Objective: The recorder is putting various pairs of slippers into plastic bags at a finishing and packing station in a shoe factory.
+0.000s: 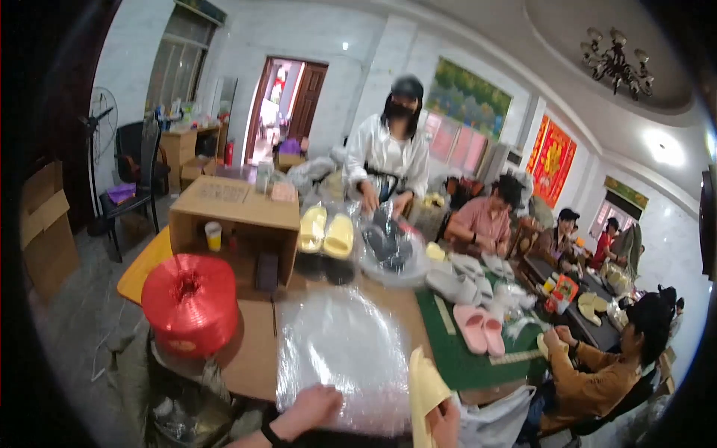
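Observation:
My left hand [312, 407] rests on the near edge of a stack of clear plastic bags [340, 358] lying flat on the table. My right hand [446, 422] grips a pale yellow slipper [423, 392] held upright beside the bags. Across the table a standing person in a white shirt [388, 153] handles a clear bag holding dark slippers [388, 246]. A yellow slipper pair [326, 231] lies beside a cardboard box [235, 224]. A pink slipper pair [480, 328] sits on a green mat [463, 358].
A big red spool of twine [190, 302] stands at the table's left corner. White slippers [459, 280] pile in the middle. Seated people work along the right side at another table [567, 299]. A chair [138, 179] and fan [101, 112] stand far left.

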Demonstrator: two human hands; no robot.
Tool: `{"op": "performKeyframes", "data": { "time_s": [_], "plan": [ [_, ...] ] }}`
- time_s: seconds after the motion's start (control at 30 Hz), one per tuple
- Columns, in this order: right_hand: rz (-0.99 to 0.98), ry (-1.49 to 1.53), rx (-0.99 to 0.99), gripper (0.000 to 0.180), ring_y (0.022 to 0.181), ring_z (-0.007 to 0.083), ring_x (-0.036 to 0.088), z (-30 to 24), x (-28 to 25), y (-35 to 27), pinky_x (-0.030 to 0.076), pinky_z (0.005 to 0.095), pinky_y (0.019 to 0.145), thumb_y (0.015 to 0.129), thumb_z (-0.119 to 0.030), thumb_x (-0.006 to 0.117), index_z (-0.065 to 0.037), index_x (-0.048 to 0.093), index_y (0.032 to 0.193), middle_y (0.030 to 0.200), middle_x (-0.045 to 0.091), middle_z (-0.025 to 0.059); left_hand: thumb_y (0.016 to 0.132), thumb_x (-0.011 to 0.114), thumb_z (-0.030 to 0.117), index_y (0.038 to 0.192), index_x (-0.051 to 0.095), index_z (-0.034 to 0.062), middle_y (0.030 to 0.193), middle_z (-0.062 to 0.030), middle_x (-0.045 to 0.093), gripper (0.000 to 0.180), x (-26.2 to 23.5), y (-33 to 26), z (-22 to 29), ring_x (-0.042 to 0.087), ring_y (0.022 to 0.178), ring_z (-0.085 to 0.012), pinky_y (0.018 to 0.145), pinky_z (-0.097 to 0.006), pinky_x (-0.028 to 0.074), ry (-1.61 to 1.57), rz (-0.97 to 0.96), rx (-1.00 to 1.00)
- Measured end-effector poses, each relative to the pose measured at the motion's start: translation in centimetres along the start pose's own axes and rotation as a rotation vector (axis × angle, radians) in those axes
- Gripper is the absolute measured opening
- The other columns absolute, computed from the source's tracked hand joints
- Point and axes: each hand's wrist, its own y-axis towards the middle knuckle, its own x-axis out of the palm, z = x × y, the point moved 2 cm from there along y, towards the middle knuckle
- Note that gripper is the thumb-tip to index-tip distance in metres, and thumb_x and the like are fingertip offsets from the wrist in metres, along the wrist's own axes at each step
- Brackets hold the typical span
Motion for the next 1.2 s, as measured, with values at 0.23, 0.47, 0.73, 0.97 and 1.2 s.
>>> {"op": "performKeyframes", "data": {
  "time_s": [0.23,0.47,0.73,0.97,1.2],
  "plan": [
    [0.091,0.418,0.077,0.031,0.099,0.0162,0.064,-8.0,-4.2,-1.8,0.052,0.0306,0.084,0.097,-0.007,0.057,0.006,0.057,0.125,0.115,0.066,0.0089,0.094,0.058,0.023,0.099,0.073,0.0042,0.088,-0.0159,0.072,0.025,-1.6,1.4,0.0,0.068,0.080,-0.0293,0.073,-0.038,0.053,-0.457,0.170,-0.528],
    [0.012,0.211,-0.038,0.030,0.094,0.0156,0.066,-8.4,-5.1,-3.1,0.053,0.0306,0.082,0.095,-0.009,0.061,0.005,0.059,0.122,0.112,0.068,0.0075,0.088,0.068,0.015,0.096,0.073,-0.0009,0.082,-0.0112,0.073,0.018,-1.9,1.4,0.3,0.068,0.073,-0.0154,0.068,-0.029,0.052,-0.569,0.193,-0.548],
    [-0.039,0.091,-0.088,0.030,0.096,0.0138,0.065,-8.7,-2.3,-3.2,0.052,0.0286,0.084,0.094,-0.008,0.064,0.006,0.061,0.120,0.108,0.070,0.0077,0.083,0.076,0.018,0.091,0.072,0.0004,0.077,-0.0099,0.071,0.019,-1.9,1.3,1.0,0.068,0.071,-0.0172,0.068,-0.029,0.053,-0.468,0.121,-0.510],
    [-0.085,0.113,-0.054,0.026,0.092,0.0112,0.065,-9.0,-1.8,-3.4,0.052,0.0272,0.079,0.095,-0.009,0.064,0.005,0.061,0.117,0.105,0.070,0.0067,0.082,0.075,0.032,0.090,0.072,0.0023,0.082,-0.0126,0.067,0.030,-1.2,1.6,1.4,0.063,0.081,-0.0283,0.075,-0.037,0.049,-0.407,-0.002,-0.337],
    [-0.061,0.075,-0.046,0.021,0.087,0.0092,0.063,-8.6,-2.2,-3.4,0.051,0.0258,0.075,0.094,-0.007,0.065,0.004,0.062,0.112,0.099,0.069,0.0044,0.078,0.078,0.027,0.092,0.072,0.0068,0.084,-0.0107,0.066,0.026,-1.1,1.0,2.8,0.063,0.088,-0.0295,0.082,-0.040,0.051,-0.099,0.088,-0.079]
  ]
}}
